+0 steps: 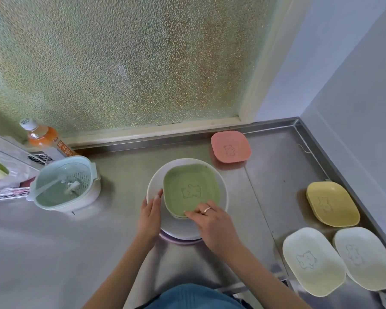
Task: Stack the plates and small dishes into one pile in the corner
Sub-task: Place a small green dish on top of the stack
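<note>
Stacking in progress on a steel surface [276, 175], seen from above. A green square dish [191, 189] with a bear outline is seated on a pale round plate [223, 190], under which the pinkish rim of a further plate [178, 240] shows at the near side. The left hand [151, 216] is laid open and flat against the left rim of the round plate; nothing is gripped by it. The right hand [212, 224], ringed, is curled over the near edge of the green dish, fingertips on the rim; whether the dish is pinched or merely touched cannot be told.

Still apart from the pile are a pink dish [231, 150] near the back edge, a yellow dish [332, 204] by the right wall, and two pale oblong dishes [312, 262] [366, 257] at the near right.

The dishes are judged light, stiff and smooth, probably plastic, so sliding within the pile is likely; the pile is best taken by opposite rims of the lowest plate, and single dishes by an upturned edge.

The number of pieces beneath the green dish is hidden. A second layer seems to lie under the yellow dish, though this is unclear. The rightmost pale dish is distorted by the lens edge. A lidded tub [65, 184] and a bottle [42, 137] stand at left.
</note>
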Demonstrator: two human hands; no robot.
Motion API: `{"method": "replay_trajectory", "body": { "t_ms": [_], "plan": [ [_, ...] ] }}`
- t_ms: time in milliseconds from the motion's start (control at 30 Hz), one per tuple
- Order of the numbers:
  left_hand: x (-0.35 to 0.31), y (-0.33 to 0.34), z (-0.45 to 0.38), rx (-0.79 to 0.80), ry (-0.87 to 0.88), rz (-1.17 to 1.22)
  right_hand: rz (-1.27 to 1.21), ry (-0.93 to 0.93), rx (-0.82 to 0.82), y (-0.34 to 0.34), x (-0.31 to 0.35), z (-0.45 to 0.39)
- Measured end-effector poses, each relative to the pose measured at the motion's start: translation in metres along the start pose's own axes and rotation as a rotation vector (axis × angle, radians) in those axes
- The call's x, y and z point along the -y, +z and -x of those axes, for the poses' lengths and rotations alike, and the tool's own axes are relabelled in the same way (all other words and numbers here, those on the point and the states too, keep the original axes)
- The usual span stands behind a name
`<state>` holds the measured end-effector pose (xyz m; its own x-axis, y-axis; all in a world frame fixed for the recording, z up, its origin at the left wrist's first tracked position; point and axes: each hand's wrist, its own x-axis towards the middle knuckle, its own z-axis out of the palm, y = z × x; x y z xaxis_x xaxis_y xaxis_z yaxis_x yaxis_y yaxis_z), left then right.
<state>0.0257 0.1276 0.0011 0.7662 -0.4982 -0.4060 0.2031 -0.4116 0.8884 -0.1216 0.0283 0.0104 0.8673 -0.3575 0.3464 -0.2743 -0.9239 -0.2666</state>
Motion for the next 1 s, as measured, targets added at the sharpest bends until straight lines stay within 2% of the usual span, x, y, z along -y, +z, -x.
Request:
{"method": "replay_trajectory", "body": {
  "t_ms": [100,200,300,400,533,667,767,867,1000],
  "plan": [
    [-0.006,0.002,0.004,-0.031,0.014,0.022,-0.034,0.013,0.075,-0.004,0.000,0.000],
    [-0.007,0.002,0.008,-0.045,0.083,-0.152,-0.223,0.065,0.136,-0.015,-0.002,-0.002],
    [-0.011,0.006,0.010,-0.060,0.152,-0.210,-0.410,0.230,0.052,-0.032,-0.020,-0.012],
    [-0.013,0.010,0.009,-0.068,0.178,-0.239,-0.313,0.405,-0.029,-0.035,-0.061,-0.032],
    [-0.009,0.015,0.006,-0.103,0.191,-0.300,-0.218,0.612,0.190,-0.015,-0.128,-0.053],
    [-0.009,0.017,0.007,-0.133,0.191,-0.323,-0.118,0.627,0.443,0.003,-0.168,-0.063],
    [-0.011,0.019,0.007,-0.144,0.178,-0.335,-0.064,0.628,0.546,0.012,-0.183,-0.069],
    [-0.009,0.019,0.008,-0.154,0.172,-0.334,-0.067,0.609,0.566,0.022,-0.191,-0.070],
    [-0.007,0.020,0.008,-0.191,0.164,-0.337,-0.002,0.580,0.479,0.025,-0.185,-0.067]
  ]
}}
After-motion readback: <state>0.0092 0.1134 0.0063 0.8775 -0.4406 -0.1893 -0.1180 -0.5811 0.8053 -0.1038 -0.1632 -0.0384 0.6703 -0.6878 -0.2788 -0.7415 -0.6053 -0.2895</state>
